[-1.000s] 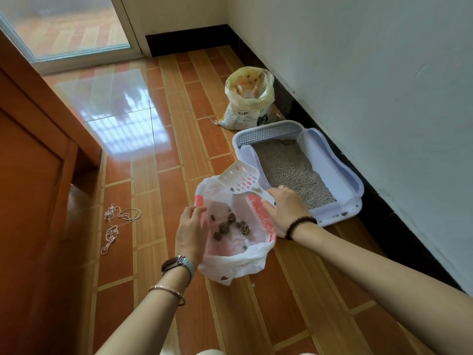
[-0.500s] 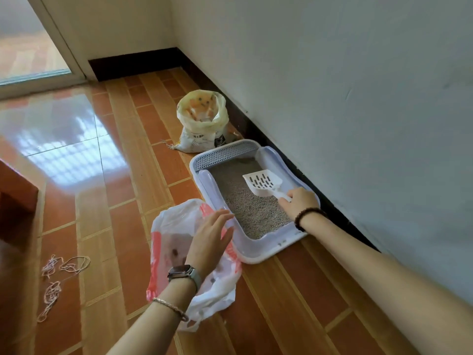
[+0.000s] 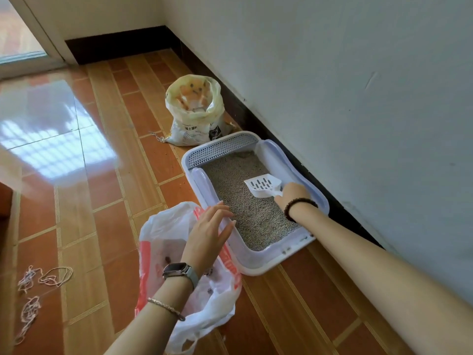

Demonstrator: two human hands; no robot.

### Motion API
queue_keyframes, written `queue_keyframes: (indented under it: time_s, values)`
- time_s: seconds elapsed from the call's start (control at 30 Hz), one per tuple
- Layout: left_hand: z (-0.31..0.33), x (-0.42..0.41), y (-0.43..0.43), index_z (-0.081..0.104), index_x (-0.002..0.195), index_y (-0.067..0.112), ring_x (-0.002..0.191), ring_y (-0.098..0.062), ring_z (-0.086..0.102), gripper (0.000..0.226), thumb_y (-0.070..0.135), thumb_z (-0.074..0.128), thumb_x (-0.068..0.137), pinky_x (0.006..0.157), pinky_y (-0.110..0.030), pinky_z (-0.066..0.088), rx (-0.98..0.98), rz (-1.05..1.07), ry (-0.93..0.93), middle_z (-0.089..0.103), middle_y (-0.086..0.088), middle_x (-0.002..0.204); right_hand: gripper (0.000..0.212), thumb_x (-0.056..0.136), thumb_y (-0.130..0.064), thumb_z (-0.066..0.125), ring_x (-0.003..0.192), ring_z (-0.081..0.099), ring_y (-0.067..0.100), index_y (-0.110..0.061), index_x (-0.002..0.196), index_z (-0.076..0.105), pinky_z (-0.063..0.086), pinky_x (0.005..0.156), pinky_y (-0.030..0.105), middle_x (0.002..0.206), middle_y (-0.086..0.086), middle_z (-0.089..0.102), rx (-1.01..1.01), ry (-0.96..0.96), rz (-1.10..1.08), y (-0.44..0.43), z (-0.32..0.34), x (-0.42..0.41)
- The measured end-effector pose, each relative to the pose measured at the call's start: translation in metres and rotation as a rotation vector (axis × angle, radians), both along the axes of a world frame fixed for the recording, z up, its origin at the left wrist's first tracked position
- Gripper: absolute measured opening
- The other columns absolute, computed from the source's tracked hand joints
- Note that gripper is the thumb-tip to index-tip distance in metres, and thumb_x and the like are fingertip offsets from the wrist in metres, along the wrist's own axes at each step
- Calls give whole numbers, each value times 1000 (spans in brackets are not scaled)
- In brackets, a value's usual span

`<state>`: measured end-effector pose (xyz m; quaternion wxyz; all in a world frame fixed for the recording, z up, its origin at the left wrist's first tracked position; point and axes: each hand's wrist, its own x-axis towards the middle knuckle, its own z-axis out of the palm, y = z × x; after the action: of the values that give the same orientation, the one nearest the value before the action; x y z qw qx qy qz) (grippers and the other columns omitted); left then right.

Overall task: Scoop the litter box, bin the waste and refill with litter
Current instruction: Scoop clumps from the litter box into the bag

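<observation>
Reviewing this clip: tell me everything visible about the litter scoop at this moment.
The scoop is white and looks like hard plastic, with a shallow shovel-shaped head, raised side walls and rows of elongated slots in its floor. It appears empty. The right hand grips its handle, which is mostly hidden. The head points toward the middle of the litter box, low over the grey litter. Whether its underside touches the litter cannot be told.

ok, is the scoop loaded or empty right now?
Empty. The scoop, gripped by the right hand over the litter box, shows a bare white slotted pan, no clumps.
</observation>
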<state>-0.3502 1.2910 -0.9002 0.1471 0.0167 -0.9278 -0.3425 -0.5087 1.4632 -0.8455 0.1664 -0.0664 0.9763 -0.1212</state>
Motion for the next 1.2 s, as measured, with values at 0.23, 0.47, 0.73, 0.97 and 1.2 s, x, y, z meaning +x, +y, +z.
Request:
queue_keyframes:
  time_s: [0.23,0.47,0.73,0.97,1.2]
  values:
    - [-6,-16,-12,61,94,15,127,-10,48,19,31,52,95,107,-37,39,77,-22,81,59,3,109,30,92,-23,53,85,58,27,-10,118,61,43,63,30,106,12,65,33,7,-50,-26,-21,-35]
    - [-12,-22,-17,65,88,13,122,-6,51,24,36,56,91,115,-34,29,115,-25,101,62,4,104,24,93,-20,52,69,52,22,-6,109,63,40,57,29,78,5,54,-6,-18,-70,-55,-33,-63]
    - [-15,-39,-33,64,87,13,126,-13,50,23,35,62,89,116,-37,27,-11,-29,151,59,0,101,22,92,-18,53,62,48,20,-5,108,61,31,46,25,68,3,46,-37,-10,-69,-75,-38,-81]
    - [-15,-42,-34,64,86,17,129,-9,47,25,41,61,88,118,-38,23,47,-42,105,59,4,103,24,94,-19,54,75,52,24,-2,109,62,41,63,29,98,11,65,-123,3,-125,-88,-55,-80]
    - [-15,-40,-33,63,87,16,131,-8,44,25,41,59,89,118,-41,22,82,-44,89,58,4,105,26,94,-25,55,86,59,28,-4,107,64,50,75,35,101,12,59,-123,215,69,-81,-69,-69]
